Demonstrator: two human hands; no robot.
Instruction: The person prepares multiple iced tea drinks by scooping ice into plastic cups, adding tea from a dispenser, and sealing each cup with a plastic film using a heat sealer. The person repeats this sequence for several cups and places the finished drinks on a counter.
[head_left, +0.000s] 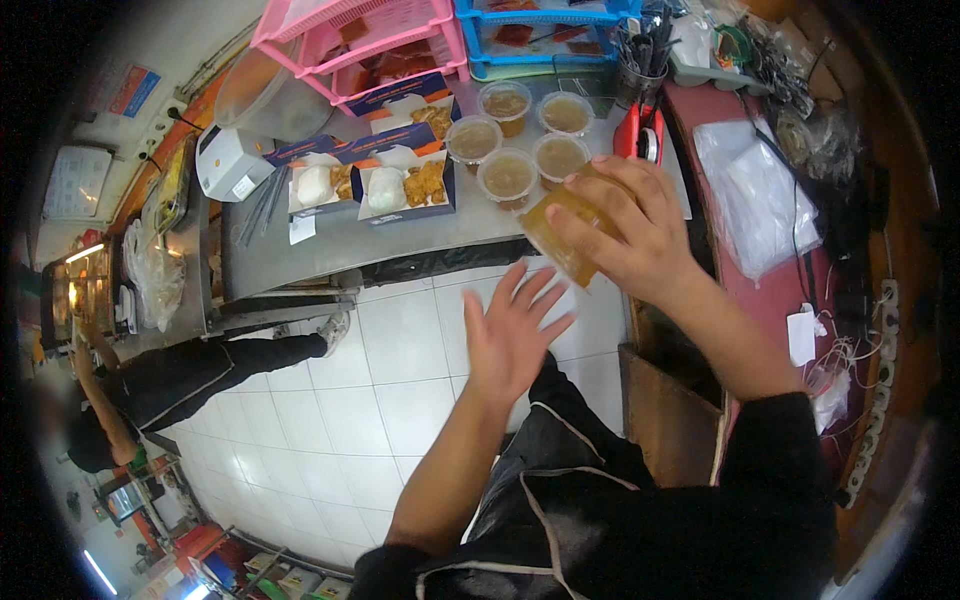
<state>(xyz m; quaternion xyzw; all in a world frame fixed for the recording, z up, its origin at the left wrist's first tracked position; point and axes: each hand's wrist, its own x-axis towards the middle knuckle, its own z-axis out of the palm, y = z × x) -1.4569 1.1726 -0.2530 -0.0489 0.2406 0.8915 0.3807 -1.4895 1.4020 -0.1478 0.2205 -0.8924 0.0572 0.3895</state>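
My right hand (630, 232) grips a clear plastic pouch of yellowish-brown liquid (566, 240), tilted over the counter's front edge. Below and left of it, my left hand (514, 330) is spread and holds nothing. Lidded plastic cups of brownish liquid (508, 174) stand in a cluster on the metal counter (330, 255), just beyond the pouch. To their left are open cardboard boxes (405, 184) with fried chicken (425, 184) and white wrapped portions (385, 189), probably rice. Another box with fried food (431, 120) sits behind them.
A red tape dispenser (639, 135) stands right of the cups. Pink (375, 52) and blue (551, 37) tiered racks hold sauce packets at the back. A white label printer (234, 161) is at left. Plastic bags (761, 195) lie on the red side surface. Another person (180, 375) works at far left.
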